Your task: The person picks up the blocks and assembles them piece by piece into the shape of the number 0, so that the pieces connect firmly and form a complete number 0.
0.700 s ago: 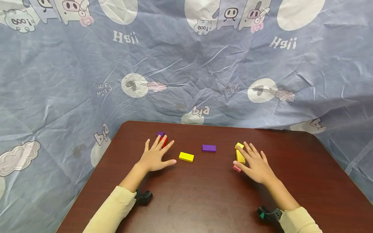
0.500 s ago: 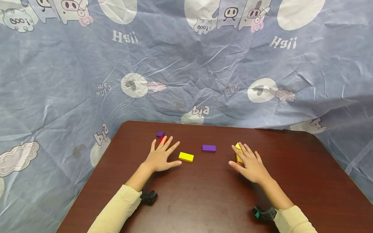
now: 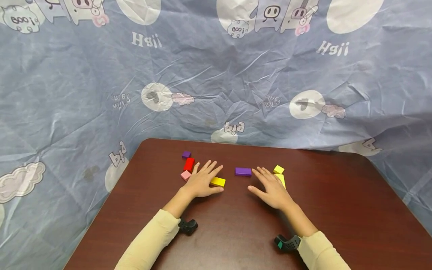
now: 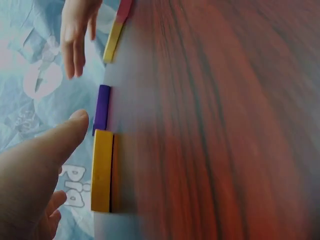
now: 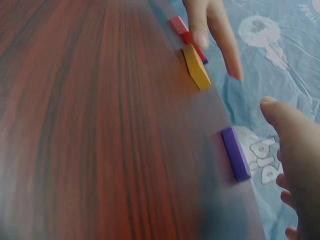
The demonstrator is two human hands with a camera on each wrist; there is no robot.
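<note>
My left hand [image 3: 201,182], fingers spread, hovers over the left part of a yellow block [image 3: 218,182] and grips nothing. Just left of it lie a pink block [image 3: 185,175], a red block [image 3: 189,164] and a small purple block [image 3: 186,154]. My right hand [image 3: 271,188] is likewise spread above the table, its fingertips near the right end of a long purple block [image 3: 243,171]. Beside its fingers are a small yellow block [image 3: 278,169] and a longer yellow block [image 3: 281,180], partly hidden by the hand. In the left wrist view, a pinkish-red block [image 4: 123,10] adjoins a yellow one.
The blocks lie across the far half of a dark brown wooden table [image 3: 233,232]. A crumpled blue-grey printed cloth [image 3: 209,75] hangs behind and beside the table. Each wrist wears a black camera band, the left one [image 3: 188,226] and the right one [image 3: 287,243].
Both hands have moved inward, the left rightward and the right leftward. The pink block by the left hand has come into view, while the pink one at the right is now covered in the head view.
</note>
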